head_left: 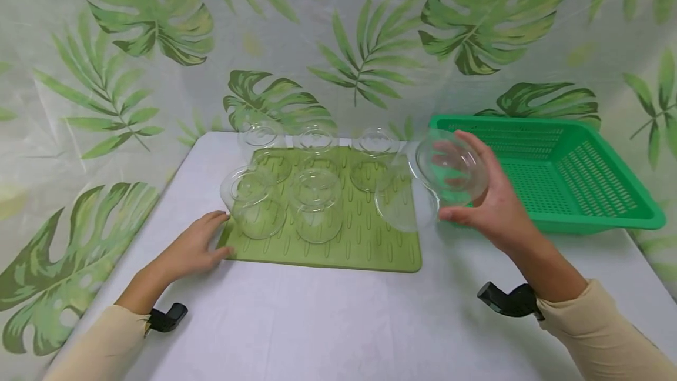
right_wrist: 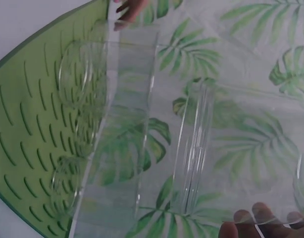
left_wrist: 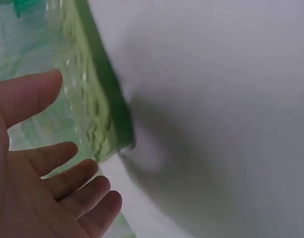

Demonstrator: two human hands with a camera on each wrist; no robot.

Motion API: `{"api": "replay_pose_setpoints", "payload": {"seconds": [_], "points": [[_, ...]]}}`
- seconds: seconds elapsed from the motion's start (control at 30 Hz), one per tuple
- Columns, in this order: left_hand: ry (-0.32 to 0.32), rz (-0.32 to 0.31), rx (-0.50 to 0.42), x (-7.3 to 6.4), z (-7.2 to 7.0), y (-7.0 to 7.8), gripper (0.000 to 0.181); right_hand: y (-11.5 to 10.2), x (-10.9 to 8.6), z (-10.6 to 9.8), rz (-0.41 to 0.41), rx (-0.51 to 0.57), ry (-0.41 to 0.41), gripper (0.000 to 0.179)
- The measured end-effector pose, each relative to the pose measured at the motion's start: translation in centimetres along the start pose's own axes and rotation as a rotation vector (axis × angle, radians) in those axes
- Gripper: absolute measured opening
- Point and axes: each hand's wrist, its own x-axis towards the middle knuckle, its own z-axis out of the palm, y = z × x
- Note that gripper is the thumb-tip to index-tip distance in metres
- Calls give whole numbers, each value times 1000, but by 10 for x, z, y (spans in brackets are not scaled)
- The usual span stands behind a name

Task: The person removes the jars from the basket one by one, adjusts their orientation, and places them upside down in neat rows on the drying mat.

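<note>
In the head view my right hand (head_left: 494,204) grips a clear round container (head_left: 452,163) above the mat's right edge, thumb and fingers on either side. The right wrist view shows this container (right_wrist: 251,148) lying sideways, its ridged rim toward the mat, with fingertips (right_wrist: 263,213) at its lower side. Several similar clear containers (head_left: 317,216) stand in two rows on the green ribbed mat (head_left: 365,251). My left hand (head_left: 193,249) is at the mat's left edge, fingers spread and holding nothing; the left wrist view shows its fingers (left_wrist: 68,173) loosely extended beside the mat corner (left_wrist: 112,139).
A green slotted plastic basket (head_left: 582,225) sits at the back right of the white-covered table (head_left: 338,322). Behind the table hangs a leaf-patterned cloth (head_left: 370,28). Another clear round shape (head_left: 396,204) overlaps the mat's right edge; its exact form is hard to tell.
</note>
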Motion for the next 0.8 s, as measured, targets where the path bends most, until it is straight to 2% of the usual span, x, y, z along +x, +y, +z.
{"api": "replay_pose_setpoints", "payload": {"seconds": [0.07, 0.2, 0.47, 0.8], "points": [[-23, -7, 17, 0, 7, 1, 68, 0, 0, 0, 29, -49, -4, 102], [-23, -11, 29, 1, 14, 1, 68, -1, 0, 1, 67, -139, -19, 104], [-22, 22, 45, 4, 16, 4, 68, 2, 1, 1, 72, -285, -38, 107], [-18, 59, 90, 6, 20, 1, 66, 4, 4, -1, 76, -405, -37, 107]]}}
